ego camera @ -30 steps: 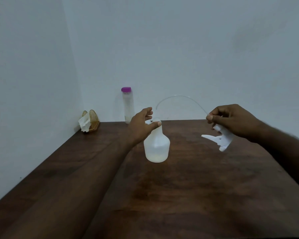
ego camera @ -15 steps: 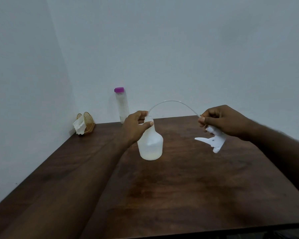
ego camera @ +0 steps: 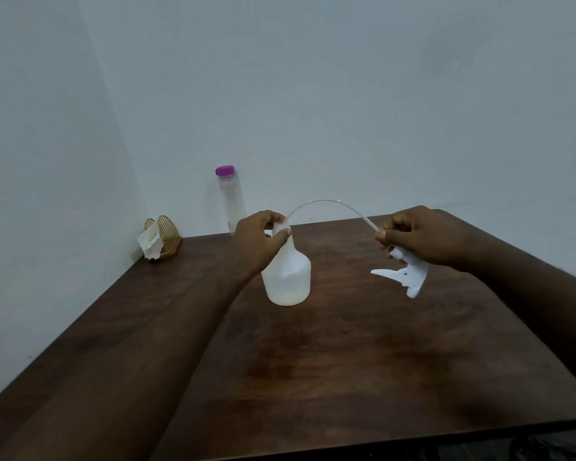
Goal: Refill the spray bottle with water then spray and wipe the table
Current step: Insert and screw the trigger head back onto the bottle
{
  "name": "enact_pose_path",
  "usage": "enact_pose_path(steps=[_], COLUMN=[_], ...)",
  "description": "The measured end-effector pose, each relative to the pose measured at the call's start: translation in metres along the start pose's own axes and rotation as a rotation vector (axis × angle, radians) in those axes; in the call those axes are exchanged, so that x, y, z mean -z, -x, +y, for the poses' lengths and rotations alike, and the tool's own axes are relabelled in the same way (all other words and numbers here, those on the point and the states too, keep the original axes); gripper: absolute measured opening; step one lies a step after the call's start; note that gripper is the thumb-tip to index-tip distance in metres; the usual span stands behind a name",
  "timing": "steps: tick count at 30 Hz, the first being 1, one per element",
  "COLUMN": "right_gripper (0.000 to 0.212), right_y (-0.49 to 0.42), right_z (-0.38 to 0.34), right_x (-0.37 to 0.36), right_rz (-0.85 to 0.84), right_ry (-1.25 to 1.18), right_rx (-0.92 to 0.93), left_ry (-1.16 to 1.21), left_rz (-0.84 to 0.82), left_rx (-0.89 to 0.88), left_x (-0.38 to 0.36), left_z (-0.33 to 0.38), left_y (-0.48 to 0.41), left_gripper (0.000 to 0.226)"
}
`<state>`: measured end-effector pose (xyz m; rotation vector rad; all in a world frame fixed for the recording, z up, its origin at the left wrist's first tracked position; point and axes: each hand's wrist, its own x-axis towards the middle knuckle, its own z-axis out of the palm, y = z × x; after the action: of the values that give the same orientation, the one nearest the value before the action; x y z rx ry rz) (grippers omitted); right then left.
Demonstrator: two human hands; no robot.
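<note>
A translucent white spray bottle (ego camera: 288, 277) stands upright on the dark wooden table (ego camera: 313, 361), its neck uncovered. My left hand (ego camera: 258, 241) grips the bottle's neck. My right hand (ego camera: 419, 236) holds the white trigger spray head (ego camera: 404, 276) to the right of the bottle, above the table. The head's thin clear tube (ego camera: 330, 202) arcs from my right hand over to the bottle's mouth, where its end sits by my left fingers. A tall clear water bottle (ego camera: 230, 201) with a purple cap stands at the back against the wall.
A gold wire napkin holder (ego camera: 165, 239) with a white tissue sits in the back left corner. Walls close the table at the left and back. The table's near edge runs along the bottom right.
My hands, the bottle and the spray head keep the same pose relative to each other. The view has tilted a little, so more of the near table edge shows.
</note>
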<state>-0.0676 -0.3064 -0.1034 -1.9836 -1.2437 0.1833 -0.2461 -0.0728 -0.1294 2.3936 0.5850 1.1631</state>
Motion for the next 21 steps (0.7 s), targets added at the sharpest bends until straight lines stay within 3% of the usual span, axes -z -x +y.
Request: enact_pose_path(steps=[5,13,17,21], right_gripper=[0.020,0.017,0.014,0.018], right_y=[-0.003,-0.020,-0.025,-0.026], right_z=[-0.011,-0.051,-0.074,-0.084], right_x=[-0.003,-0.014,-0.028,-0.030], right_rz=[0.004,0.094,0.062,0.056], right_ry=[0.224,0.551,0.457,0.074], right_rx=[-0.009,0.128,0.165,0.054], left_ry=[0.015,0.084,0.128,0.160], left_rz=[0.001,0.062,0.087,0.090], left_rx=[-0.007,0.022,0.070,0.131], left_x=[-0.002,-0.012,-0.018,-0.024], left_z=[0.000,0.000,0.000,-0.008], left_y=[0.004,0.010,0.014,0.017], left_gripper=[0.043,0.054,0.062,0.067])
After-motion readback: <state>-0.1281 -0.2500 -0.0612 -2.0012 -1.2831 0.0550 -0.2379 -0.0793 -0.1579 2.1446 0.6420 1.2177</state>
